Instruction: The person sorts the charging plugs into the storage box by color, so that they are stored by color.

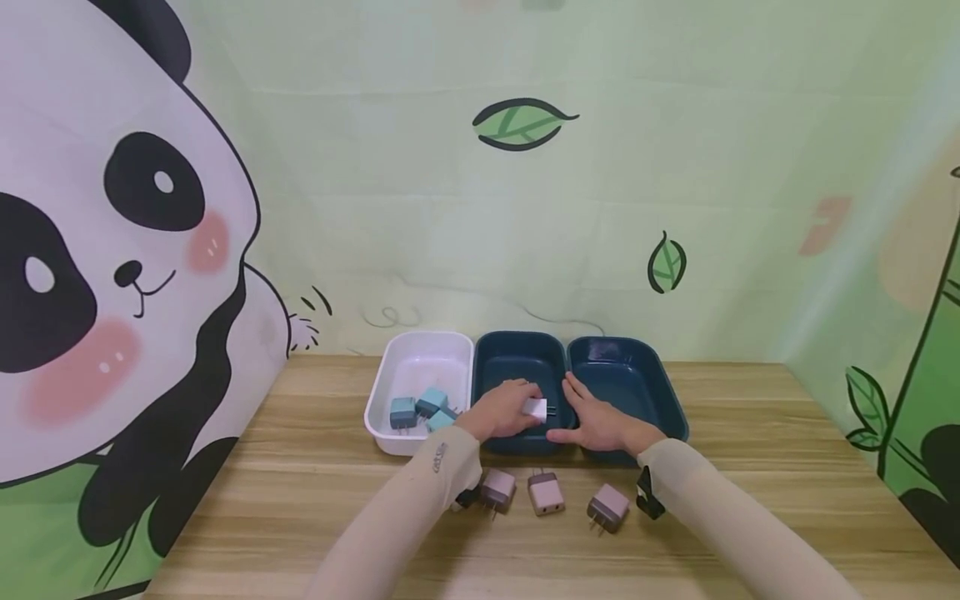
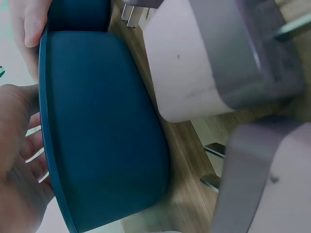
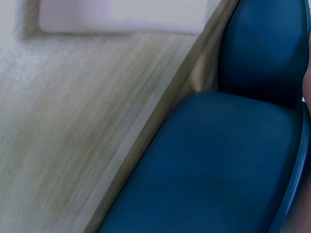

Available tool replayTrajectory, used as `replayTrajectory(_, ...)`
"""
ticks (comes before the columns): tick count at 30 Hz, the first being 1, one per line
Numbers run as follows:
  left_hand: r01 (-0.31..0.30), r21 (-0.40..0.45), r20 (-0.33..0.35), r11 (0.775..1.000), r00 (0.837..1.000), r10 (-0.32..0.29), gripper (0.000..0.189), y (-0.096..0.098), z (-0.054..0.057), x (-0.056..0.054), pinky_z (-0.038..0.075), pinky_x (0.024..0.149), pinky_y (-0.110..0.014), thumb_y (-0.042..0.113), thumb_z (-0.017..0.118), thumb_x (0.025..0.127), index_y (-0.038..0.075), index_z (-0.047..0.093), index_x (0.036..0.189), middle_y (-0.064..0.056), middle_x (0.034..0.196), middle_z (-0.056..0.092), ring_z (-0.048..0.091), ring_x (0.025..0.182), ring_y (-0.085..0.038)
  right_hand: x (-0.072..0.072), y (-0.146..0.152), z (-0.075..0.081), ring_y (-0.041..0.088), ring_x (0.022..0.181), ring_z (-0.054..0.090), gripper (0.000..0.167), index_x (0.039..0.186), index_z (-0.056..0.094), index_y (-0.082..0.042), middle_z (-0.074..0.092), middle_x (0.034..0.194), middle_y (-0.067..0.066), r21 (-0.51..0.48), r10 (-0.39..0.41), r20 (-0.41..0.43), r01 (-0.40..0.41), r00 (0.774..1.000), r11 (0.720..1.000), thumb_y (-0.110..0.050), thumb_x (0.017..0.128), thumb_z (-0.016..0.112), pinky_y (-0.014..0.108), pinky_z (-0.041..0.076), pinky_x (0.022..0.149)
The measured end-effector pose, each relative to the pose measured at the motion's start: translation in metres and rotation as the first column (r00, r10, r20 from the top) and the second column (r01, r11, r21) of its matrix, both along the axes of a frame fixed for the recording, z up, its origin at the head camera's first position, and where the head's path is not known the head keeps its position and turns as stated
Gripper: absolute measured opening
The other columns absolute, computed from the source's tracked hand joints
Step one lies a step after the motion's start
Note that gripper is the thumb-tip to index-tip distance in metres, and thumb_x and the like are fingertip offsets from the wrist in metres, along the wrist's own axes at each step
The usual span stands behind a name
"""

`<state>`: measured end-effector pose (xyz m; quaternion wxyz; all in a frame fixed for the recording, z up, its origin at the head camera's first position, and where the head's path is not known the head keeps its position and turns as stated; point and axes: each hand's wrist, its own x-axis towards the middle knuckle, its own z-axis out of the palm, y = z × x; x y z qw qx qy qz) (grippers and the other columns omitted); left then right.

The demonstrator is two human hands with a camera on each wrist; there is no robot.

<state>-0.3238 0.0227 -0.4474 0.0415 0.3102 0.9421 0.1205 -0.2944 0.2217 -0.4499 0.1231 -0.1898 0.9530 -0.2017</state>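
Observation:
My left hand [image 1: 510, 408] pinches a white charger plug [image 1: 535, 409] over the middle dark blue tray [image 1: 519, 354], with the prongs pointing right. In the left wrist view the left hand [image 2: 19, 160] is partly hidden behind that tray's wall [image 2: 102, 131]. My right hand [image 1: 603, 423] lies across the adjoining rims of the middle tray and the right dark blue tray [image 1: 622, 383], fingers extended and thumb apart. Only a sliver of it shows at the edge of the right wrist view.
A white tray [image 1: 369, 421] on the left holds several teal charger plugs [image 1: 402, 411]. In front of the trays, three pink and dark mauve plugs [image 1: 546, 493] lie on the wooden table [image 1: 735, 467], close to both wrists. A panda-printed cloth [image 1: 420, 208] hangs behind.

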Motion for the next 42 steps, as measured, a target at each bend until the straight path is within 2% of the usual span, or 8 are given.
replayTrajectory(6, -0.003, -0.001, 0.012, 1.0, 1.0, 0.003, 0.035, -0.002, 0.002, 0.001, 0.046, 0.089, -0.032, 0.035, 0.064, 0.09, 0.017, 0.059, 0.12, -0.003, 0.117, 0.059, 0.053, 0.098, -0.017, -0.001, -0.003, 0.0, 0.042, 0.136, 0.023, 0.103, 0.15, 0.01, 0.0, -0.002, 0.157, 0.015, -0.005, 0.012, -0.009, -0.012, 1.0, 1.0, -0.059, 0.083, 0.061, 0.057, 0.026, 0.104)
replayTrajectory(10, 0.013, 0.036, 0.039, 0.999, 0.999, -0.015, 0.037, -0.006, 0.006, 0.001, 0.045, 0.094, -0.033, 0.029, 0.064, 0.091, 0.013, 0.058, 0.123, -0.005, 0.119, 0.06, 0.055, 0.103, -0.018, -0.001, -0.004, 0.0, 0.042, 0.136, 0.022, 0.103, 0.15, 0.01, 0.0, -0.002, 0.157, 0.015, -0.012, 0.017, -0.009, -0.017, 1.0, 1.0, -0.06, 0.083, 0.061, 0.057, 0.026, 0.105)
replayTrajectory(17, 0.051, 0.096, 0.015, 0.994, 0.999, -0.052, 0.034, -0.022, 0.016, -0.002, 0.045, 0.094, -0.033, 0.019, 0.064, 0.091, 0.008, 0.058, 0.123, -0.008, 0.118, 0.061, 0.056, 0.107, -0.019, -0.003, -0.002, -0.001, 0.041, 0.136, 0.023, 0.105, 0.15, 0.01, -0.001, -0.002, 0.157, 0.014, 0.007, 0.006, -0.016, -0.006, 1.0, 1.0, -0.062, 0.081, 0.06, 0.055, 0.027, 0.105)
replayTrajectory(20, 0.039, 0.11, 0.02, 0.993, 0.999, -0.041, 0.034, -0.031, 0.018, 0.0, 0.045, 0.093, -0.033, 0.019, 0.063, 0.091, 0.007, 0.059, 0.123, -0.009, 0.117, 0.061, 0.057, 0.106, -0.018, -0.003, -0.002, 0.0, 0.04, 0.137, 0.022, 0.105, 0.15, 0.01, -0.001, -0.002, 0.157, 0.013, 0.01, 0.007, -0.014, -0.006, 1.0, 1.0, -0.062, 0.081, 0.06, 0.055, 0.026, 0.106)
replayTrajectory(25, 0.011, 0.114, 0.018, 0.993, 1.0, -0.014, 0.033, -0.045, 0.023, 0.009, 0.046, 0.091, -0.033, 0.02, 0.063, 0.091, 0.008, 0.06, 0.122, -0.008, 0.114, 0.062, 0.057, 0.102, -0.017, -0.001, -0.003, 0.004, 0.04, 0.138, 0.02, 0.104, 0.15, 0.011, -0.001, -0.002, 0.157, 0.013, -0.004, 0.005, -0.009, -0.005, 1.0, 1.0, -0.061, 0.082, 0.061, 0.055, 0.024, 0.106)
replayTrajectory(30, 0.031, 0.116, 0.007, 0.993, 0.999, -0.032, 0.032, -0.059, 0.031, 0.02, 0.046, 0.092, -0.034, 0.021, 0.064, 0.091, 0.007, 0.061, 0.12, -0.008, 0.113, 0.063, 0.058, 0.102, -0.018, -0.001, -0.005, 0.004, 0.039, 0.139, 0.018, 0.104, 0.15, 0.01, -0.001, -0.002, 0.157, 0.013, -0.011, 0.0, -0.003, 0.0, 1.0, 1.0, -0.06, 0.082, 0.062, 0.055, 0.023, 0.107)
replayTrajectory(36, 0.044, 0.106, 0.047, 0.993, 0.998, -0.049, 0.032, -0.072, 0.03, 0.035, 0.045, 0.093, -0.035, 0.024, 0.062, 0.092, 0.011, 0.06, 0.121, -0.005, 0.117, 0.061, 0.057, 0.106, -0.019, -0.003, -0.003, -0.001, 0.039, 0.139, 0.016, 0.105, 0.151, 0.01, -0.001, -0.002, 0.157, 0.013, 0.014, -0.013, -0.001, 0.013, 1.0, 1.0, -0.061, 0.081, 0.061, 0.056, 0.022, 0.107)
replayTrajectory(42, 0.077, 0.114, 0.034, 0.99, 0.996, -0.081, 0.031, -0.082, 0.028, 0.049, 0.047, 0.09, -0.034, 0.025, 0.062, 0.092, 0.01, 0.062, 0.119, -0.005, 0.114, 0.062, 0.058, 0.103, -0.018, -0.002, -0.002, 0.001, 0.038, 0.139, 0.017, 0.109, 0.15, 0.01, -0.001, -0.002, 0.157, 0.014, 0.039, -0.008, -0.007, 0.008, 1.0, 0.999, -0.066, 0.079, 0.06, 0.054, 0.023, 0.107)
